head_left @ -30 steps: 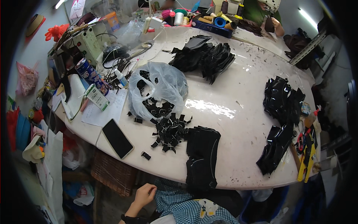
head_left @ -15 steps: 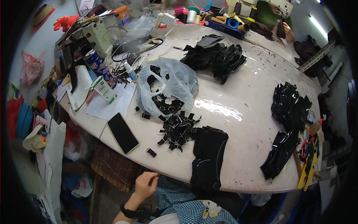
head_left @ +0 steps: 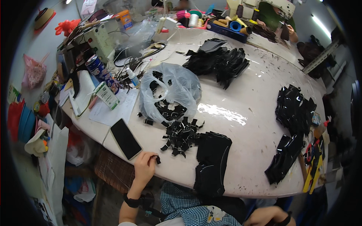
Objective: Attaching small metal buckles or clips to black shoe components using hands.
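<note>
At the table's near edge, my left hand (head_left: pixel 144 165) pinches a small black tab (head_left: pixel 157 159) with its fingertips. A heap of similar black tabs with bits of shiny metal (head_left: pixel 181 136) lies just beyond it. More of them show inside and spill from a translucent plastic bag (head_left: pixel 184 81). To the right of the heap, flat black cut pieces (head_left: pixel 213 158) form a stack reaching the near edge. My right hand (head_left: pixel 262 216) is low at the picture's bottom right, off the tabletop; motion blur hides how its fingers are set.
A phone (head_left: pixel 126 138) lies left of my left hand, near papers (head_left: pixel 113 109) and a blue can (head_left: pixel 101 73). Black pieces are piled at the back (head_left: pixel 218 60) and right (head_left: pixel 294 109). Yellow-handled tools (head_left: pixel 313 175) sit at the right edge, a thread tray (head_left: pixel 228 31) far back.
My left hand has come up from beside the lap onto the table edge and taken hold of the single loose tab. My right hand has come into view at lower right.
</note>
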Demonstrator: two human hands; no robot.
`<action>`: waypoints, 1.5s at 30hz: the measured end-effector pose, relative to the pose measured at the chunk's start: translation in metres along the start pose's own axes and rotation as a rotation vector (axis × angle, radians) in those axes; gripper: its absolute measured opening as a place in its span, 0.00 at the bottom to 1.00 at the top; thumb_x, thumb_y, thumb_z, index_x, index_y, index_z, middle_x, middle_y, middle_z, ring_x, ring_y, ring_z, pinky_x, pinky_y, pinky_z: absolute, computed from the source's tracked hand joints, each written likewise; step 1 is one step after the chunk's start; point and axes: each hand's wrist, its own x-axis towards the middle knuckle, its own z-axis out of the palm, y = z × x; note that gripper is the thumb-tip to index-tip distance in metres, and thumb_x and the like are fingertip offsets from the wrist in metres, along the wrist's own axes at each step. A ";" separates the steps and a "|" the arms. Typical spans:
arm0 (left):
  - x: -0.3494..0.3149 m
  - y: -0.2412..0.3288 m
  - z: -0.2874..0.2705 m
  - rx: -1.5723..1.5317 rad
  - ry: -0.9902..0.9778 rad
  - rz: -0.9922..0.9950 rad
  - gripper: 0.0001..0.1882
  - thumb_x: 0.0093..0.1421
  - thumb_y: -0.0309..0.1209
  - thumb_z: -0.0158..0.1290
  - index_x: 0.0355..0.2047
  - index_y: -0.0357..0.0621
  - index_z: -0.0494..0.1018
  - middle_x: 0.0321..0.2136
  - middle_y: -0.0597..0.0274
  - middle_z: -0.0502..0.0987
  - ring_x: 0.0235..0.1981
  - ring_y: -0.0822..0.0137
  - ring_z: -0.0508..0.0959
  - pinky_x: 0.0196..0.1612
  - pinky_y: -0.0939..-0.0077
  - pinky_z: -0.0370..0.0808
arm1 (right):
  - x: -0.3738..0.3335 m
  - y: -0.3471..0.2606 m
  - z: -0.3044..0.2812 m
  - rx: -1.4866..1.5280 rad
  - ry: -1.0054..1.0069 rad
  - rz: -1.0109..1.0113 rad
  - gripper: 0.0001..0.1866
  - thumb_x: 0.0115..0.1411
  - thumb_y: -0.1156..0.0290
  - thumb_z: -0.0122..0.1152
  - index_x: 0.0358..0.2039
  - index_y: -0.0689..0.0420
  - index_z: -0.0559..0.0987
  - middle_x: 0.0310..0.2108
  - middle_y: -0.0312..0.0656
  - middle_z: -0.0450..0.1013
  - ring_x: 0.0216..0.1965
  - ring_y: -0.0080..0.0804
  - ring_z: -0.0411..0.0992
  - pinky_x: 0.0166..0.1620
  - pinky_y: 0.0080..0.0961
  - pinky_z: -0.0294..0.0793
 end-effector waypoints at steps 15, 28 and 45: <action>-0.002 0.102 0.031 -1.426 -0.614 -0.396 0.04 0.57 0.24 0.45 0.33 0.39 0.66 0.29 0.63 0.70 0.26 0.75 0.72 0.28 0.85 0.69 | 0.081 -0.060 -0.103 0.125 1.002 -0.193 0.05 0.51 0.71 0.56 0.26 0.59 0.73 0.17 0.38 0.69 0.16 0.24 0.66 0.20 0.17 0.64; -0.010 0.128 0.048 -0.795 -0.424 0.259 0.11 0.41 0.12 0.49 0.25 0.39 0.73 0.24 0.58 0.72 0.23 0.67 0.73 0.24 0.79 0.70 | 0.105 0.010 -0.065 0.934 0.612 -0.154 0.26 0.62 0.51 0.27 0.32 0.59 0.69 0.24 0.39 0.69 0.18 0.20 0.64 0.22 0.14 0.63; -0.027 0.116 0.054 -1.010 -1.000 -0.155 0.15 0.58 0.33 0.44 0.42 0.37 0.62 0.34 0.61 0.68 0.27 0.77 0.70 0.32 0.84 0.69 | 0.105 0.007 -0.024 0.723 1.016 -0.165 0.04 0.55 0.76 0.48 0.27 0.61 0.71 0.23 0.37 0.71 0.20 0.18 0.66 0.24 0.13 0.66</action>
